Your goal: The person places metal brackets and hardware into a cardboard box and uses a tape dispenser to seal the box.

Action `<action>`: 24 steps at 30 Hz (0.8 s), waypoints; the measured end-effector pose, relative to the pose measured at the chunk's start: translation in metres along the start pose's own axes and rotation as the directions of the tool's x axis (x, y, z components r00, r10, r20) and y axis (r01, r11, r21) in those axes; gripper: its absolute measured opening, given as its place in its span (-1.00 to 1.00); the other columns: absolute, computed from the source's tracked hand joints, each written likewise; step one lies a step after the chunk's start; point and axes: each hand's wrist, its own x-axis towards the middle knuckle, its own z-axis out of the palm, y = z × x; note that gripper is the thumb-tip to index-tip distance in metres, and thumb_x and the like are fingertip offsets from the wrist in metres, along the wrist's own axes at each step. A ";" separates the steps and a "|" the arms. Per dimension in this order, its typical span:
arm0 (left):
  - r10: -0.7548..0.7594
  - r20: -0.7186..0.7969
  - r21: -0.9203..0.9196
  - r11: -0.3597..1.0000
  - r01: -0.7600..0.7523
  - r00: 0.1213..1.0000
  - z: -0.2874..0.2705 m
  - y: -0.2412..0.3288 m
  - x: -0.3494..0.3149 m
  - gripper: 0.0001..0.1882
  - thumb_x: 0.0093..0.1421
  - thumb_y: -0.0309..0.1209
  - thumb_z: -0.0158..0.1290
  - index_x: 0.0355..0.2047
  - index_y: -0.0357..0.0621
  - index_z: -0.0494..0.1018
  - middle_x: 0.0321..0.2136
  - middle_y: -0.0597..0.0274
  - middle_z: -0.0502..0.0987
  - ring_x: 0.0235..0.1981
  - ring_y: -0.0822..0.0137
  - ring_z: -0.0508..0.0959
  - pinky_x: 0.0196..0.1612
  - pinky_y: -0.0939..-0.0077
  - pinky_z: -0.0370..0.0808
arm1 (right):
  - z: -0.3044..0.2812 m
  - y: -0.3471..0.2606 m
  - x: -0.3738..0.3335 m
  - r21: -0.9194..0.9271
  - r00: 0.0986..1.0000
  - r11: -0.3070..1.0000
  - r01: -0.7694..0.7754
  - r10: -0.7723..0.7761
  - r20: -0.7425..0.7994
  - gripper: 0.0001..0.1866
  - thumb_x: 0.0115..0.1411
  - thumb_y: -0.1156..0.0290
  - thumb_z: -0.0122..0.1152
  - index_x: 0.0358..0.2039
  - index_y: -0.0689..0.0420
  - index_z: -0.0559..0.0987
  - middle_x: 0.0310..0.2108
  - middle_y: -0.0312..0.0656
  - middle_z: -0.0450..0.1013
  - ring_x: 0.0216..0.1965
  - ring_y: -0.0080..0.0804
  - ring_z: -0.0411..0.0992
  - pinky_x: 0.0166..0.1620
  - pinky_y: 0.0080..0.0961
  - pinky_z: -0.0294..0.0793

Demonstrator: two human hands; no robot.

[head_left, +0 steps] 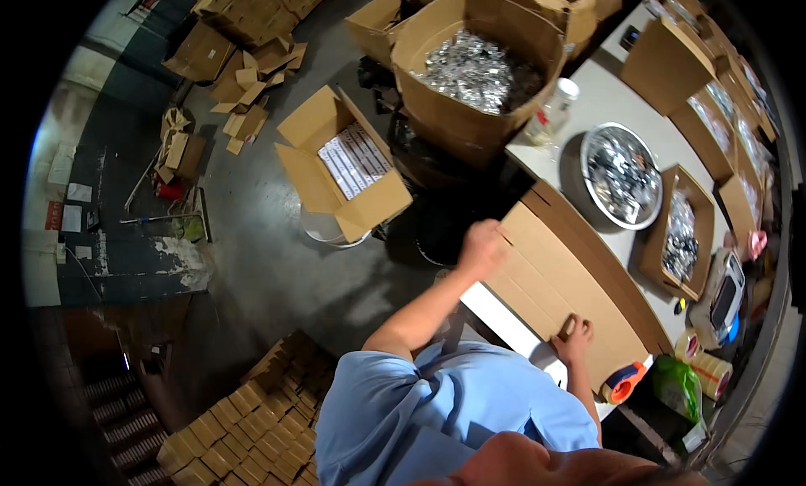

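A flattened cardboard box [558,284] lies along the near edge of the white table. My left hand [485,249] is at its left end, fingers closed over the edge. Farther right, my right hand [573,341] rests on the near side of the cardboard, its fingers bent but apart. By the cardboard's right end sits an orange and blue tape dispenser [623,383]. A metal bowl [623,175] of shiny silvery pieces stands beyond the cardboard. Beside the bowl is a small open carton [678,238] holding similar pieces.
A large carton [478,125] full of silvery pieces stands beyond the table's left end. To the left is an open box [344,167] with white packs inside. Stacked small boxes [252,419] lie at lower left. Tape rolls [709,373] and a green bag [676,385] are at right.
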 end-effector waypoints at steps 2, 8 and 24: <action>-0.145 -0.321 0.145 0.969 0.200 0.936 -0.061 -0.073 0.015 -0.77 -0.10 -0.44 0.06 -0.38 -0.23 0.39 -0.44 0.03 0.43 -0.34 -0.01 0.43 -0.21 0.16 0.33 | 0.003 -0.001 0.003 0.043 1.000 0.999 -0.015 0.015 0.015 -0.14 -0.34 0.35 0.38 0.06 0.01 0.22 0.05 0.16 0.07 0.13 0.11 -0.01 0.14 -0.07 0.05; -0.686 -0.471 0.193 0.534 0.823 0.555 -0.162 -0.317 -0.022 -0.65 -0.01 -0.40 0.05 -0.20 -0.29 0.39 -0.22 -0.14 0.43 -0.15 -0.07 0.39 -0.05 0.18 0.34 | 0.006 -0.022 0.022 0.115 0.969 0.962 -0.246 0.240 0.063 -0.21 -0.38 0.52 0.23 0.00 0.08 0.22 0.03 0.17 0.04 0.10 0.15 0.01 0.14 -0.14 0.14; -0.954 -0.028 -0.209 -0.285 0.935 -0.297 -0.172 -0.458 -0.022 -0.53 0.09 -0.29 0.11 -0.08 -0.41 0.37 -0.04 0.00 0.43 -0.05 0.14 0.44 -0.05 0.32 0.40 | 0.041 -0.040 0.046 -0.088 0.863 0.865 -0.495 0.476 -0.171 -0.49 -0.30 0.68 -0.07 -0.20 0.26 0.19 -0.18 0.13 0.14 -0.11 0.10 0.13 0.00 -0.17 0.17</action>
